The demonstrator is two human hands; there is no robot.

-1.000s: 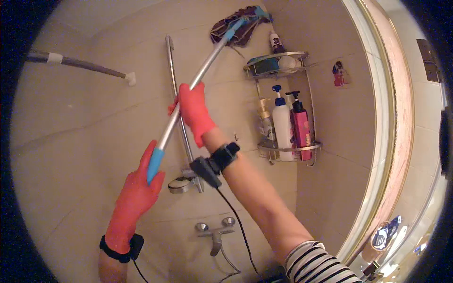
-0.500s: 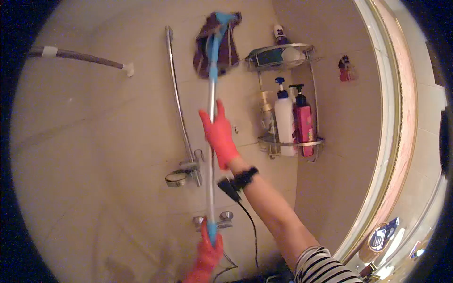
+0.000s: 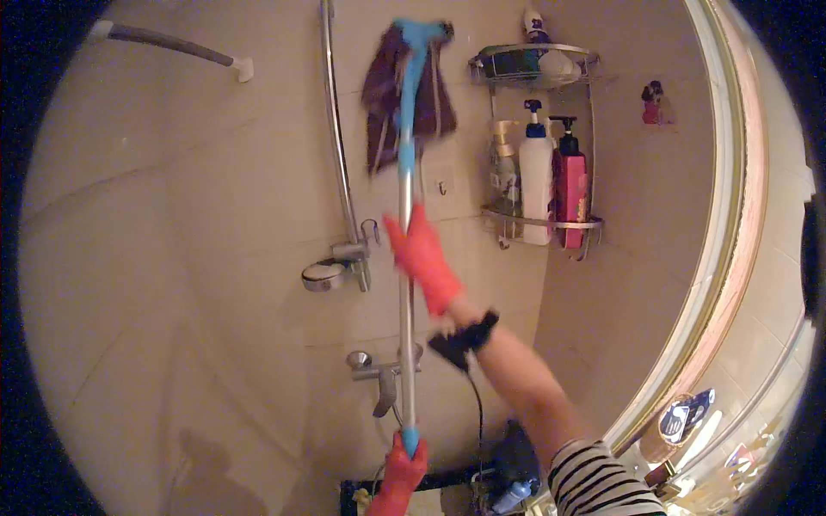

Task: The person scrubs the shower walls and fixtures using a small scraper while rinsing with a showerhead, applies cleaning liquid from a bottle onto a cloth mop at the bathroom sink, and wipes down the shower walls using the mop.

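Note:
A mop with a silver pole (image 3: 409, 344) and a blue head stands nearly upright before the tiled wall. Its dark purple-brown cloth (image 3: 387, 112) is up by the wall, slightly blurred; contact with the tiles is hard to judge. My right hand (image 3: 426, 267), in a red rubber glove, is round the upper pole, thumb and fingers on either side. Lower down, my left hand (image 3: 404, 469), gloved likewise, is closed round the blue end grip (image 3: 410, 440). A black strap (image 3: 475, 331) with a dark device and cable is on my right wrist.
Right of the mop, a wire corner shelf (image 3: 542, 219) holds several bottles. A shower rail (image 3: 335, 129) and shower head (image 3: 324, 275) are on the left. Behind the pole is a mixer tap (image 3: 385, 391). A framed edge (image 3: 731, 258) curves down the right side.
The view has tipped downward, so shelf, rail and tap appear higher or fuller. Against the shelf, the mop head is lower on the wall. Both hands have stayed on the mop.

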